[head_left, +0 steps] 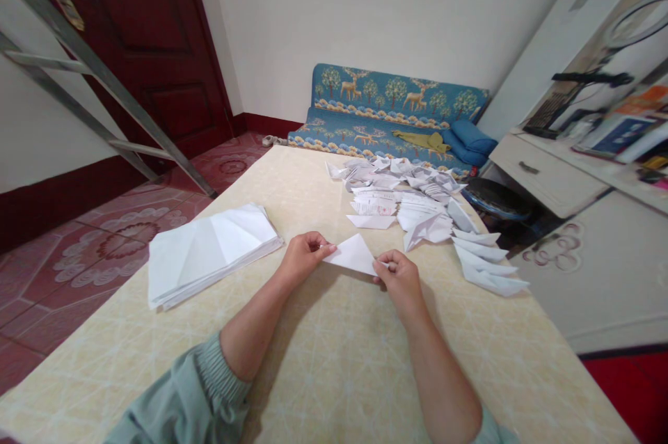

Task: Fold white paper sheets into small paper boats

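Observation:
A folded white paper triangle (352, 254) is pinched between my left hand (303, 257) and my right hand (399, 280), each gripping one of its ends above the cream table (334, 360). To the left lies a stack of creased white paper sheets (209, 256). Ahead sits a loose heap of folded and printed paper pieces (396, 197). Several pointed folded paper shapes (483, 259) lie along the table's right edge.
A blue deer-patterned sofa (386, 110) stands behind the table. An aluminium ladder (99, 75) leans at the left before a dark red door (136, 33). A dark round stool (495, 197) and a white drawer cabinet (545, 172) stand at the right.

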The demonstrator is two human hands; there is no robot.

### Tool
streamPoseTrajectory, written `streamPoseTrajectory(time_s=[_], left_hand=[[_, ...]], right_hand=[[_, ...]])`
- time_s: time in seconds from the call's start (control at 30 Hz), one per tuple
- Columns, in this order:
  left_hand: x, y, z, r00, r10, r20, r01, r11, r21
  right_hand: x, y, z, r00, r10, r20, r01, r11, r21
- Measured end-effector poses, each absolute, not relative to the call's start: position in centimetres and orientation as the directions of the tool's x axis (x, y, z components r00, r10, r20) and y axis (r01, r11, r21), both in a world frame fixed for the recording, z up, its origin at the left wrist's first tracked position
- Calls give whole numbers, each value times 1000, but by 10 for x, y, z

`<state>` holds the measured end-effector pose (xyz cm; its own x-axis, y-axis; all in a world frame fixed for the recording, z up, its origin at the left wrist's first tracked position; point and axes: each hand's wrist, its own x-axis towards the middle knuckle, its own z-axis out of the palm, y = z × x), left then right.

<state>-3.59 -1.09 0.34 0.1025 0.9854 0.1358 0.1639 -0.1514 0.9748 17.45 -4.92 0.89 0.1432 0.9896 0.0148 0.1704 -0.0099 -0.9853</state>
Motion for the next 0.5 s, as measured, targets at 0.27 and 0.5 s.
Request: streamPoseTrajectory(time_s=[0.27,0.5], left_hand=[[-32,-12,4,33,999,11,-71,-9,997],[-21,-24,18,-6,997,-81,-311,75,947]], right_hand=[[169,-52,14,194,981,6,101,-13,-995],[159,-55,16,308,949,72,5,74,-997]])
